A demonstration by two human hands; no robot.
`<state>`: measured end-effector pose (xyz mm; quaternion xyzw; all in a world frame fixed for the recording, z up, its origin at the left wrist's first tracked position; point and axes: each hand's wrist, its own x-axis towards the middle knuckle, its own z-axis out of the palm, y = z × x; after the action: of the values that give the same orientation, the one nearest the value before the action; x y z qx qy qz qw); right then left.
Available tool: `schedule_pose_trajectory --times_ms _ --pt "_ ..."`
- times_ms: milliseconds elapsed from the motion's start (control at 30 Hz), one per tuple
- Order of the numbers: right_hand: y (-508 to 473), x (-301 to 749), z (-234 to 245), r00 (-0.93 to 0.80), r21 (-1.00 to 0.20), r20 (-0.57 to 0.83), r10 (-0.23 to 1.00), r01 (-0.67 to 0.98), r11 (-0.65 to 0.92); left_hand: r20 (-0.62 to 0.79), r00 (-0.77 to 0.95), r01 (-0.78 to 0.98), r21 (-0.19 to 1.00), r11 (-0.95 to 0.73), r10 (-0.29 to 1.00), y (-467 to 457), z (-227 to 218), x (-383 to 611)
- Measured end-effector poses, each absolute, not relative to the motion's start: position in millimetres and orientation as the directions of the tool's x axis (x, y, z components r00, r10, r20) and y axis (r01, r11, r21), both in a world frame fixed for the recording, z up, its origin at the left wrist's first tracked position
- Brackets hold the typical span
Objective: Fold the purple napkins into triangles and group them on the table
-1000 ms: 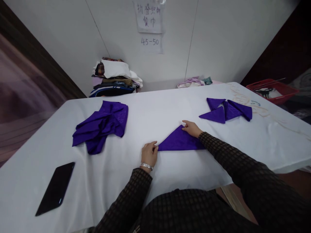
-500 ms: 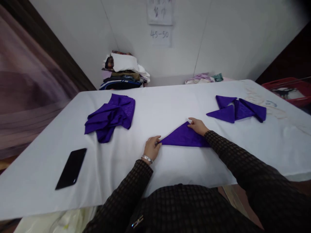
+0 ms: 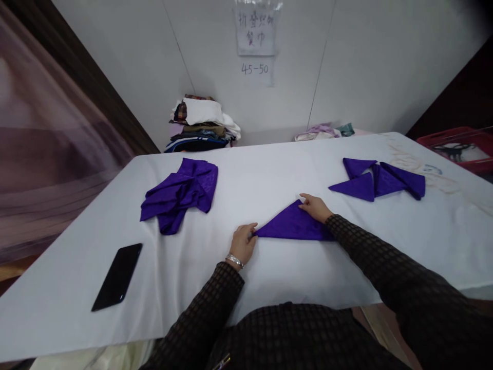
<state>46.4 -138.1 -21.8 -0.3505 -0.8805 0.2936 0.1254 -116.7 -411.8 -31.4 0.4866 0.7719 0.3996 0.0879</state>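
A purple napkin (image 3: 290, 225) lies folded into a flat triangle on the white-covered table, its long edge toward me. My left hand (image 3: 243, 244), with a silver bracelet at the wrist, pinches the triangle's left corner. At the top corner, my right hand (image 3: 315, 207) has thumb and fingers closed on the cloth. The right hand and sleeve hide the triangle's right end. Farther right rest several folded purple napkins (image 3: 389, 180) in triangular shapes. On the left sits a loose, crumpled heap of purple napkins (image 3: 181, 192).
A black phone (image 3: 117, 277) lies at the table's left front. Stacked clothes (image 3: 204, 126) and a smaller cloth pile (image 3: 323, 131) are behind the table's far edge. A red basket (image 3: 458, 141) stands at the right. Handwritten paper signs (image 3: 256, 36) hang on the wall.
The whole view has tilted slightly upward, so everything sits lower in the picture. Both hands keep their hold on the triangle, which looks unchanged.
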Motion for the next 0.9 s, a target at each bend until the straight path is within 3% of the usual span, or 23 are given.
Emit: schedule_pose_trajectory --times_ms 400,667,900 --pt "-134.7 46.7 -21.6 -0.724 -0.596 -0.01 0.69 0.558 0.577 0.24 -0.482 0.705 0.678 0.21 0.842 -410.9 -31.9 -118.2" --pt "-126.5 47.7 -28.5 -0.741 -0.562 0.014 0.671 0.55 0.618 0.142 -0.514 0.609 0.755 0.243 0.846 -417.1 -28.4 -116.3" --pt "-125.5 44.7 -25.9 -0.747 -0.532 -0.027 0.665 0.573 0.623 0.162 -0.551 0.601 0.757 0.255 0.819 -409.8 -29.1 -114.4"
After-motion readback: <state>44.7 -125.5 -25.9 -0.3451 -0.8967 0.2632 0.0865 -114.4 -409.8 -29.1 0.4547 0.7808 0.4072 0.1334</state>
